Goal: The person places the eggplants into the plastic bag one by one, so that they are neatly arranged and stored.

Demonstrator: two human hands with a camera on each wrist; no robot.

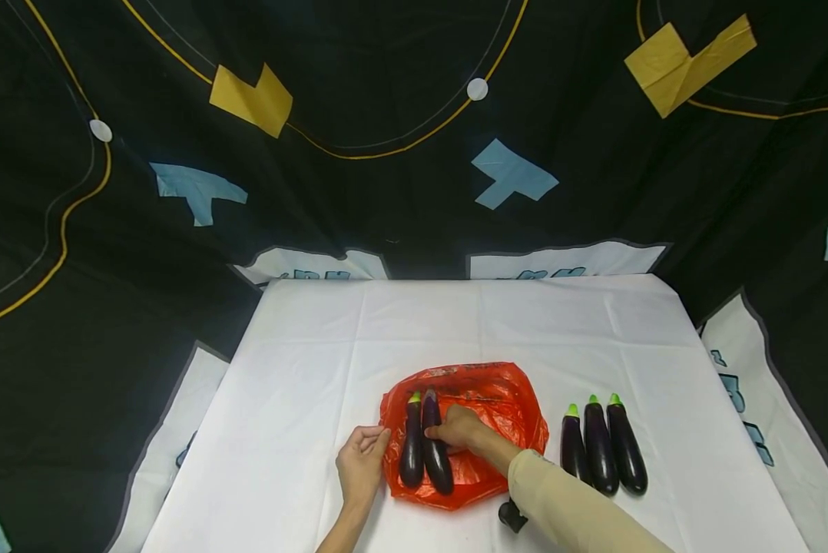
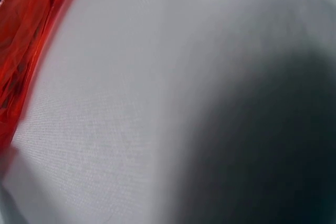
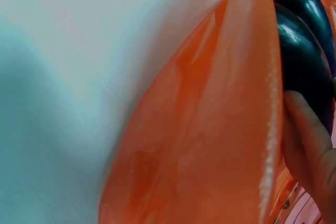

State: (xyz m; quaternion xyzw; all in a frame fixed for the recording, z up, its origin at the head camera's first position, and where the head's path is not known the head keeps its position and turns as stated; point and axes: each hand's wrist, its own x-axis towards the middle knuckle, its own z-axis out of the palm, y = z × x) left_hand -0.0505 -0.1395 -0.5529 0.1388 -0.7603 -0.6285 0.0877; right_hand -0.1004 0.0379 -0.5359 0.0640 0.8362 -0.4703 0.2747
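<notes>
A red plastic bag [image 1: 504, 399] lies spread on the table, and two dark eggplants rest side by side on it, one on the left [image 1: 412, 453] and one on the right [image 1: 438, 467]. My right hand [image 1: 461, 430] grips the right eggplant near its middle. In the right wrist view, fingers of that hand [image 3: 312, 145] lie against a glossy eggplant [image 3: 302, 51] behind the raised bag edge [image 3: 194, 129]. At the bag's left edge, my left hand [image 1: 361, 467] pinches the plastic. Only a strip of the bag [image 2: 26, 35] appears in the left wrist view.
Three more eggplants [image 1: 599, 453] lie side by side on the white-covered table [image 1: 303, 369], right of the bag. A small black object [image 1: 512, 516] is beside my right sleeve. Dark patterned cloth [image 1: 386, 207] hangs behind the table.
</notes>
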